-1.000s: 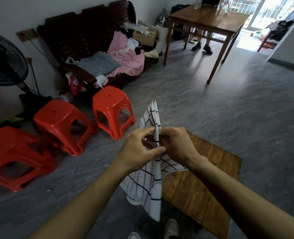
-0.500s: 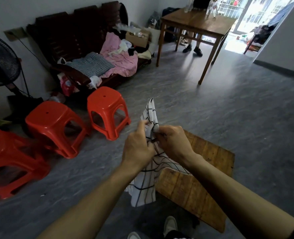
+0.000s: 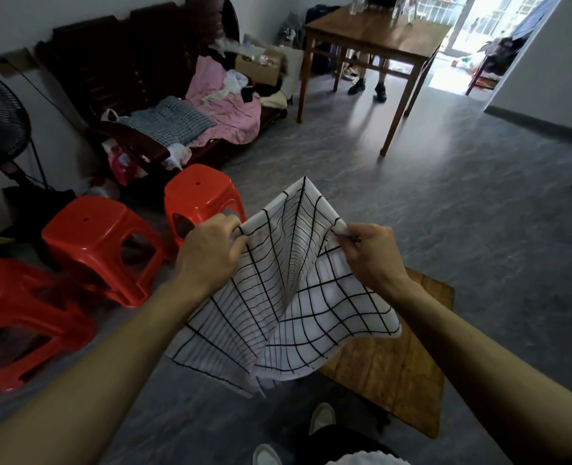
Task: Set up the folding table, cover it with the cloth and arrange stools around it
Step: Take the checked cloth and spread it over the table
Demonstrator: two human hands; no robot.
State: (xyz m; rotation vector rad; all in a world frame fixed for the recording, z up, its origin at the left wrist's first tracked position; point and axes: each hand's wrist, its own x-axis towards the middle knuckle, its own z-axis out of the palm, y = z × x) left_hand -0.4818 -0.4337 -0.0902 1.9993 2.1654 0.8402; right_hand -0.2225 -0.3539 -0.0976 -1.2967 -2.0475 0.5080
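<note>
Where bunched a second ago, white black-grid cloth [image 3: 288,293] now spread between left hand [image 3: 210,251] and right hand [image 3: 370,255], each grip pinched on top edge, above low wooden tabletop [image 3: 409,370]. Covering imminent; three red plastic stools [image 3: 100,239] unplaced.

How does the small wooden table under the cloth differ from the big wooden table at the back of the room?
The small wooden table is low, near the person's feet, and its top is rough planks, partly hidden by the checked cloth. The big wooden table is tall on long legs, and its top is smooth and bears glassware. The small one stands close; the big one stands near the doorway. Both are brown wood.
</note>
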